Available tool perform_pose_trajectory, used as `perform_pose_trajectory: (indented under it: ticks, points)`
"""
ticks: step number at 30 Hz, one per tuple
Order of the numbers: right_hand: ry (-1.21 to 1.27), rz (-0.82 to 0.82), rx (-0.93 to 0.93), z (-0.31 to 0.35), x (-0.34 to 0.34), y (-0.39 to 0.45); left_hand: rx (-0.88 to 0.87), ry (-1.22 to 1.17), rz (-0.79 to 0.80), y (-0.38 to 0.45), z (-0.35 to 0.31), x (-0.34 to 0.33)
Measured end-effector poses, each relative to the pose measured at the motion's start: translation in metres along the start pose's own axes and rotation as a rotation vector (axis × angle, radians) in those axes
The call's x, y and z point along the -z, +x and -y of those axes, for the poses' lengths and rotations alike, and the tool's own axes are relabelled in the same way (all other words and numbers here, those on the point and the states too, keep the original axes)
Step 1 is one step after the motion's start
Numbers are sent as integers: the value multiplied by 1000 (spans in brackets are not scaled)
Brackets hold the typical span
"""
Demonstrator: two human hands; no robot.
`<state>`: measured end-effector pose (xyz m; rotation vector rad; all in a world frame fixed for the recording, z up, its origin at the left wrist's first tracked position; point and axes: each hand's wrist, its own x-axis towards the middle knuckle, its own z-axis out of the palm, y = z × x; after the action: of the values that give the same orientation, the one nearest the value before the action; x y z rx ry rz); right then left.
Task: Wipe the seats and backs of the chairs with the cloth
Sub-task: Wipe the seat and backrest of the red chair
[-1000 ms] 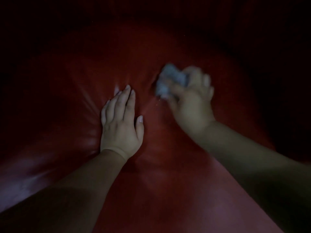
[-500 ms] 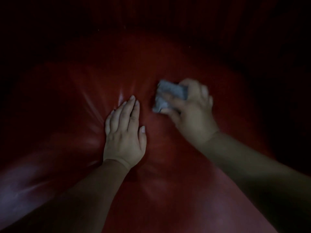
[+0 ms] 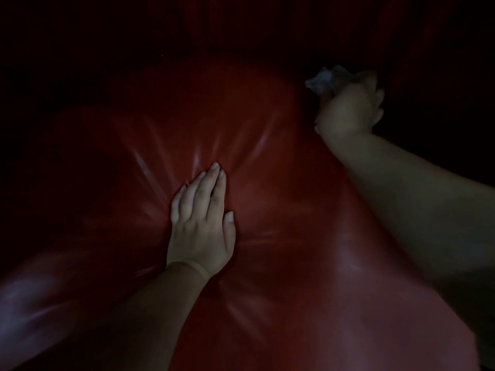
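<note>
Cloth (image 3: 325, 79) bunched in right hand (image 3: 348, 108), far seat (image 3: 281, 210) edge.

Your left hand (image 3: 201, 223) lies flat, palm down, fingers extended and held together, thumb set slightly apart (the nails face upward). Its forearm enters from the lower left. Your right hand (image 3: 351, 108) is extended farther forward and to the right, fingers curled closed in a fist-like grip. The right forearm runs in from the right edge, in shadow.

cloth (image 3: 325, 79) blurred, chair (image 3: 267, 210) edges in darkness
</note>
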<state>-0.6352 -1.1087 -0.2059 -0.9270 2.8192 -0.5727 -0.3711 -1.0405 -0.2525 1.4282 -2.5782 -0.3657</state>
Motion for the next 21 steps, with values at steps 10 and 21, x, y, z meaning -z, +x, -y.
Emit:
perform_pose_trajectory:
  ticks: [10,21]
  points:
    - [-46,89,333,-6,4,-24,4,10,10,1,-2,1]
    - [-7,174,710,-19,14,-73,-5,-5,-2,2,-3,6]
